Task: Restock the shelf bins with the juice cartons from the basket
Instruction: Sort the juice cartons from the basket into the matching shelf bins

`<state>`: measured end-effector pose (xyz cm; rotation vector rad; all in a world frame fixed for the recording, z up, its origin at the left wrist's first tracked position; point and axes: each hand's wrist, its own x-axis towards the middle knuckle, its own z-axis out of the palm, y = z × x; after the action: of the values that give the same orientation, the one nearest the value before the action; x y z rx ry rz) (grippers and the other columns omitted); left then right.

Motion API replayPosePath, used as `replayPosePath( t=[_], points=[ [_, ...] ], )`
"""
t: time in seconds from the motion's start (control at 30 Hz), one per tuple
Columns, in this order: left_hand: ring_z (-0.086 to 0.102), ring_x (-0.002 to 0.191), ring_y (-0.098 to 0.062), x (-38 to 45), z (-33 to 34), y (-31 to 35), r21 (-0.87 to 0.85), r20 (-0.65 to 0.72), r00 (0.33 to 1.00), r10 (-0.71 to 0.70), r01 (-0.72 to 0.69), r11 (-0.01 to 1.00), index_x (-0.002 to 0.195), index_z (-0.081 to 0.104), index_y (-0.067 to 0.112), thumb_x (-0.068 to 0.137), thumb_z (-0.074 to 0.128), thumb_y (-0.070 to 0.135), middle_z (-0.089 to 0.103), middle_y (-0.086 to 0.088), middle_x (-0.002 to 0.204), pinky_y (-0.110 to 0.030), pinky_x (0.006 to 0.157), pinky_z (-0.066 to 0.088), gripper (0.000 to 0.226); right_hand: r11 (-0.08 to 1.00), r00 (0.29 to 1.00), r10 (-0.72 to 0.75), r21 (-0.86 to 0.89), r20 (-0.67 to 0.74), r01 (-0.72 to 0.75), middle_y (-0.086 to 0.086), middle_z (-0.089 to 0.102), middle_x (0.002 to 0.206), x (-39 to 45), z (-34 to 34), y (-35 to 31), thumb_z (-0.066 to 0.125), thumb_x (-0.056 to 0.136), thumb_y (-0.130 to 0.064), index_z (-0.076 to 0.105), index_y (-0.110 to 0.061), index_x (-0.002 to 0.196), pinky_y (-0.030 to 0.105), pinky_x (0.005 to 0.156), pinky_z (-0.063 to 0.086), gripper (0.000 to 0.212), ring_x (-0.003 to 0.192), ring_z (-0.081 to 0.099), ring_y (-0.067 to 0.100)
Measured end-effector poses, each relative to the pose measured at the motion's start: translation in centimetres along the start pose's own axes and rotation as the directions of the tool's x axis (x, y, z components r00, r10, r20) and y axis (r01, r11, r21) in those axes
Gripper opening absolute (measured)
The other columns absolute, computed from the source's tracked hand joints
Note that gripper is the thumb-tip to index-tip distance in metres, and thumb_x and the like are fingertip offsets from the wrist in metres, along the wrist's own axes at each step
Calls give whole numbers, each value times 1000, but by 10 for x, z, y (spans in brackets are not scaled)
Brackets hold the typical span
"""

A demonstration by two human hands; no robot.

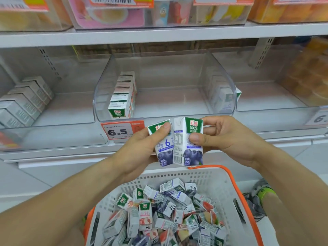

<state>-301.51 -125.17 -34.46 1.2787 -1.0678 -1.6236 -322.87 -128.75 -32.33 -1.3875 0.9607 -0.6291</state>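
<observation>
Two blueberry cartons touch above the basket (221, 176); left hand (140, 148) grips one (164, 148), right hand (225, 137) seemingly pinches the other (188, 144).

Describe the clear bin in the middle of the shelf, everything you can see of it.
The middle bin is see-through plastic with rounded front corners and walls that rise toward the back. It sits on the lower shelf behind an orange price tag. A single row of cartons stands upright along its left wall, front to back; the rest of its floor is bare. No hand touches it.

price tag (122, 131): 6.5 | right carton (192, 139): 100%, 125mL | left carton (164, 146): 6
</observation>
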Motion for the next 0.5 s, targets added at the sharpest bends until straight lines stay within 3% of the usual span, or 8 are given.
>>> replayPosePath(
  t=[0.1, 0.23, 0.37, 0.43, 0.5],
  points=[
    [68, 111, -30, 0, 5, -1, -47, 61, 997, -55, 57, 997, 130, 60, 15, 101, 40, 43, 72, -11, 119, -46, 95, 55, 45, 1000, 999, -10, -10, -44, 9, 19, 76, 94, -1, 4, -1, 80, 67, -22, 69, -4, 107, 26, 64, 57, 45, 83, 72, 32],
    [61, 121, -33, -1, 7, 1, -93, 177, 978, -115, 133, 987, 137, 56, 21, 102, 28, 54, 66, -11, 128, -46, 95, 51, 56, 997, 995, -25, -73, -96, 18, 12, 77, 95, -1, 6, 0, 82, 66, -29, 77, -10, 101, 25, 62, 54, 40, 78, 70, 25],
    [70, 106, -27, 0, 10, -4, -55, 193, 980, -51, 62, 997, 130, 49, 14, 88, 68, 39, 73, -8, 116, -48, 92, 54, 53, 995, 995, -40, -92, -91, 32, 11, 77, 89, -3, 11, -1, 80, 68, -34, 79, -13, 97, 23, 62, 51, 36, 67, 62, 16],
    [70, 104, -29, 0, 10, -8, 16, 191, 981, -20, 17, 1000, 126, 45, 13, 82, 77, 23, 73, -12, 112, -50, 96, 53, 56, 995, 997, -36, -98, -72, 29, 11, 77, 88, -4, 13, -2, 79, 76, -26, 78, -12, 98, 21, 61, 52, 26, 69, 65, 16],
    [67, 109, -36, 1, 9, -12, 103, 166, 986, -8, -9, 995, 128, 43, 13, 71, 83, 21, 67, -20, 120, -57, 97, 50, 70, 997, 997, -10, -79, -70, 5, 9, 78, 89, -4, 12, -1, 76, 82, -15, 77, -8, 100, 24, 67, 58, 18, 77, 71, 19]
  ],
)
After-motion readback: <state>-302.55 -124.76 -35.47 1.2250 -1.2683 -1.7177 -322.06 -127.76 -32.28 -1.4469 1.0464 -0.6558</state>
